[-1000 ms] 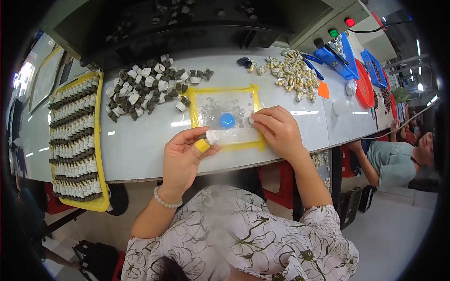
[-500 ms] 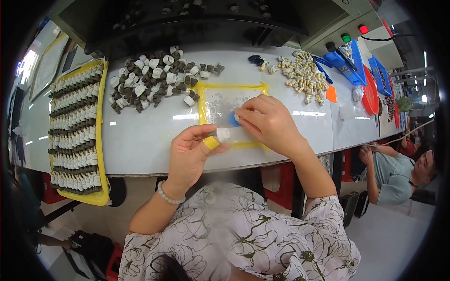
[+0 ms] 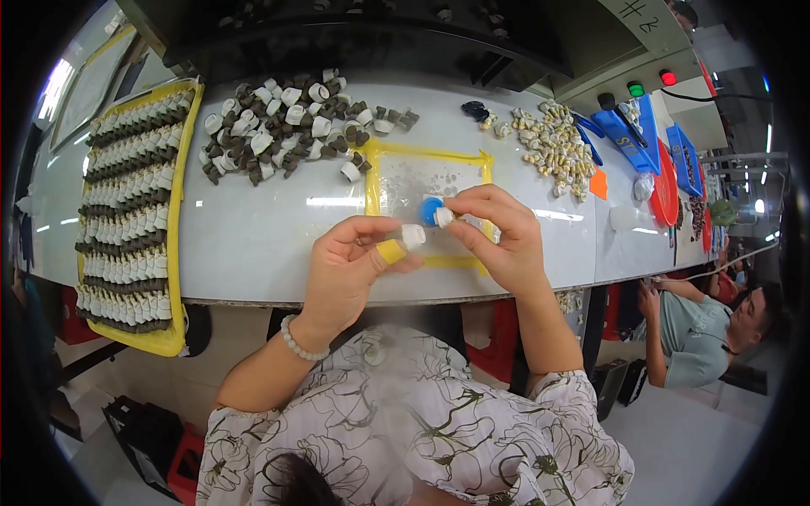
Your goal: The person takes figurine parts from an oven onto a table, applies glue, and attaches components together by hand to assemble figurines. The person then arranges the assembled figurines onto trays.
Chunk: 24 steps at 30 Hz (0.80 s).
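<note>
My left hand, a yellow wrap on its thumb, closes its fingers round a white cup-shaped piece like those in the loose heap. Just right of it, the thumb and forefinger of my right hand pinch a small whitish part. That part is beside a round blue cap-like dish, and I cannot tell if they touch. Beneath both hands is a clear sheet edged with yellow tape, with wet-looking spots on it.
White and dark pieces are heaped at the back left. A yellow-rimmed tray holds rows of joined pieces. Small cream-coloured parts lie at the back right, near a blue bin and red tray. A dark machine overhangs the back.
My right hand has drawn back slightly and turned, so the small whitish part now shows beside the blue dish. My left hand still holds its piece. The whole view has shifted slightly.
</note>
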Available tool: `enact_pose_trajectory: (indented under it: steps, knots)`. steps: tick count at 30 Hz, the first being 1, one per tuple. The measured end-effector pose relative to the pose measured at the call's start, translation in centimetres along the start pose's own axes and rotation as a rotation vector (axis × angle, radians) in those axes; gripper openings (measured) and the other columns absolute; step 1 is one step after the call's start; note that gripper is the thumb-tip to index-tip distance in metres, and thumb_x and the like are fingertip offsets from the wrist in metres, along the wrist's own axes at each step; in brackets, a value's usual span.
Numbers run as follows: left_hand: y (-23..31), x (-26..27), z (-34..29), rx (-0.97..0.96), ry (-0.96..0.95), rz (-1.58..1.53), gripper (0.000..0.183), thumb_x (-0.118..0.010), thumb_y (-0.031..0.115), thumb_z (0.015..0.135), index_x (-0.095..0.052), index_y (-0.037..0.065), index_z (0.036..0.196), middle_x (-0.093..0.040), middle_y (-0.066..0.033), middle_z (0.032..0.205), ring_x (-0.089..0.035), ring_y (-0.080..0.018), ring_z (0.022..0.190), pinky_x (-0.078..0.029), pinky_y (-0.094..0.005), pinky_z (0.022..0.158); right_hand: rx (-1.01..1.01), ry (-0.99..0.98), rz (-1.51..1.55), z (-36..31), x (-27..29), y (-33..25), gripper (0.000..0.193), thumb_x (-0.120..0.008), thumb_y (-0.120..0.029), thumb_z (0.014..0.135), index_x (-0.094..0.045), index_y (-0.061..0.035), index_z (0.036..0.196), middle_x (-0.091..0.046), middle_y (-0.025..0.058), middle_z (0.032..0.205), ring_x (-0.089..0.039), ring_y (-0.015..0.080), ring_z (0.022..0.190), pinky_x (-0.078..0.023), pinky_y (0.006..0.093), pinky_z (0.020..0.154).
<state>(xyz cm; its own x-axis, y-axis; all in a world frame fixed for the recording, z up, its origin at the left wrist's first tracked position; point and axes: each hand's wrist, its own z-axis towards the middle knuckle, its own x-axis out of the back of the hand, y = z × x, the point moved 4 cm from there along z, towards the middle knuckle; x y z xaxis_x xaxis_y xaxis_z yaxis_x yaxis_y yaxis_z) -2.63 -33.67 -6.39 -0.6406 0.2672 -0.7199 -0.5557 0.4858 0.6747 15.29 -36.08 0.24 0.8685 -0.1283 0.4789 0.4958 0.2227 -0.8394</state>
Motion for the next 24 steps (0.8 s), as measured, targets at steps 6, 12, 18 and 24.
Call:
enact_pose_trajectory:
  steps: [6, 12, 18, 24]
  knots:
    - [-0.1, 0.2, -0.1, -0.006, -0.007, 0.013, 0.022, -0.059, -0.001, 0.088, -0.056, -0.004, 0.109, -0.065, -0.0162, 0.095, -0.068, -0.0249, 0.08, -0.058, -0.0322, 0.072, 0.039, -0.048, 0.133, -0.3, -0.7, -0.5, 0.026, -0.071, 0.001, 0.076, -0.068, 0.0004, 0.102, -0.065, 0.0114, 0.094, -0.061, 0.0196, 0.086, -0.048, 0.0285, 0.076]
    - [-0.3, -0.1, -0.1, -0.011, -0.01, 0.055, 0.022, -0.059, -0.001, 0.088, -0.057, -0.005, 0.109, -0.065, -0.018, 0.097, -0.068, -0.0255, 0.079, -0.059, -0.035, 0.073, 0.005, -0.093, 0.053, -0.5, -0.8, -1.1, 0.023, -0.072, 0.001, 0.073, -0.071, 0.0001, 0.096, -0.066, 0.0092, 0.088, -0.062, 0.0167, 0.078, -0.048, 0.0263, 0.068]
    - [-0.3, -0.1, -0.2, -0.044, -0.019, 0.068, 0.02, -0.06, -0.001, 0.087, -0.059, -0.006, 0.107, -0.065, -0.0182, 0.097, -0.068, -0.0256, 0.077, -0.059, -0.0368, 0.074, -0.067, -0.128, 0.05, -0.5, -1.2, -1.4, 0.022, -0.072, 0.001, 0.073, -0.071, 0.0007, 0.095, -0.066, 0.0085, 0.088, -0.063, 0.0163, 0.078, -0.048, 0.025, 0.067]
    - [1.3, 0.5, -1.5, -0.101, -0.012, 0.412, 0.019, -0.061, -0.006, 0.084, -0.061, -0.006, 0.103, -0.065, -0.0154, 0.098, -0.066, -0.0231, 0.085, -0.055, -0.0322, 0.077, -0.026, -0.194, 0.037, -1.1, 0.3, 0.4, 0.02, -0.07, -0.001, 0.075, -0.07, -0.0002, 0.094, -0.067, 0.0095, 0.087, -0.063, 0.0194, 0.078, -0.049, 0.0282, 0.071]
